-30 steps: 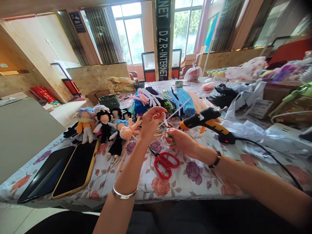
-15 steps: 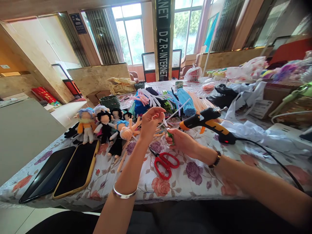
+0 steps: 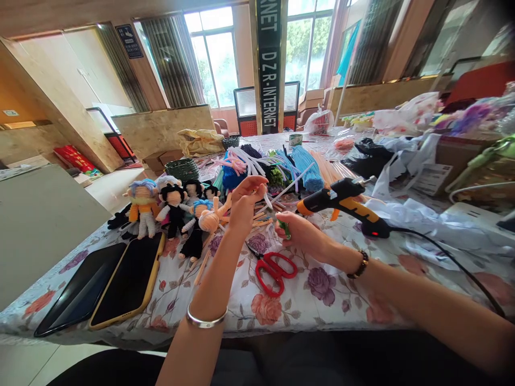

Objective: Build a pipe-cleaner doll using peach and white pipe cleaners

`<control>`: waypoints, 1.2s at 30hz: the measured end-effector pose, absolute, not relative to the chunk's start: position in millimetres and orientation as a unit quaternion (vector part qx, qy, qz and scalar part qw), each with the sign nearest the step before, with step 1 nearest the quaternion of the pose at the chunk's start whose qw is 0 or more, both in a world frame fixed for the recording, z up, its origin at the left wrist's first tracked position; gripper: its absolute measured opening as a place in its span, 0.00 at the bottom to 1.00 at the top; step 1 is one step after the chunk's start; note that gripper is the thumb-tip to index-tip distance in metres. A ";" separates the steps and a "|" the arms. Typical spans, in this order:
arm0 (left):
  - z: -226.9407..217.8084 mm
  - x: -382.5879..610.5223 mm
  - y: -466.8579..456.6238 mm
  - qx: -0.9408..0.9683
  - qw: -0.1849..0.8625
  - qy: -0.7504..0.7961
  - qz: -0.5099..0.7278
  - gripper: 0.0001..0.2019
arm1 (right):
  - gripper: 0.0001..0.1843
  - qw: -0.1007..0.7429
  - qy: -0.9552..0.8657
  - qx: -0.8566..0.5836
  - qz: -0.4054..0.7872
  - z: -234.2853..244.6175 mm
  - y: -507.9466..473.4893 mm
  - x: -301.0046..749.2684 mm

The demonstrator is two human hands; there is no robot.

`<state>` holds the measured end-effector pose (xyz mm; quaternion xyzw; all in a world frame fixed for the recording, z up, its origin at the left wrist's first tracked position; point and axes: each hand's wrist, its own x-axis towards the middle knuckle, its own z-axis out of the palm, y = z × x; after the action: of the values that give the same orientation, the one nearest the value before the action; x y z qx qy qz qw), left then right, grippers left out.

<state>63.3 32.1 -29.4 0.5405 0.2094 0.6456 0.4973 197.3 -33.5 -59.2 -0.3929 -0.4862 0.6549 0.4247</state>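
My left hand [image 3: 246, 199] is closed, its thumb and fingers pinching a short white pipe cleaner [image 3: 268, 202] whose free end hangs downward. Just to the right and lower, my right hand [image 3: 302, 231] wraps round a small green lighter [image 3: 284, 229], its thumb near the top; the fingers hide part of it. A narrow gap separates the lighter from the white piece. On the cloth below both hands lie red-handled scissors [image 3: 276, 272]. Right of my right hand rests a black and orange glue gun [image 3: 341, 202] with a red light on its handle.
Several small dolls [image 3: 173, 206] sit at the left, with two dark-screened phones [image 3: 126, 281] in front. Bundles of coloured pipe cleaners [image 3: 309, 166] lie behind my hands. White fabric [image 3: 434, 220] and a black cord [image 3: 450, 268] are on the right.
The green lighter has moved slightly down and away from the white pipe cleaner with my right hand. My left hand has shifted a little to the left.
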 end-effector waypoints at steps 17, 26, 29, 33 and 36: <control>-27.3 64.7 21.7 0.572 0.266 0.452 0.631 0.04 | 0.21 -0.111 -0.733 -0.671 -0.003 -27.7 -63.8 210.3; -26.4 66.8 18.4 0.573 0.254 0.462 0.627 0.03 | 0.19 0.116 -0.782 -0.612 0.001 -14.6 -62.6 213.2; -25.2 69.8 14.1 0.593 0.261 0.433 0.627 0.03 | 0.16 0.277 -0.773 -0.566 0.068 -22.5 -49.3 219.2; -24.9 74.0 9.2 0.612 0.266 0.408 0.623 0.02 | 0.18 0.405 -0.731 -0.515 0.193 -37.6 -34.3 223.0; -26.0 77.2 6.5 0.626 0.266 0.392 0.620 0.01 | 0.23 0.458 -0.674 -0.466 0.345 -45.8 -29.0 221.8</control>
<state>77.2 6.5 -26.0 0.6262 0.3915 0.6197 0.2658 221.8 -29.0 -45.8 -0.4659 -0.6743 0.3446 0.4577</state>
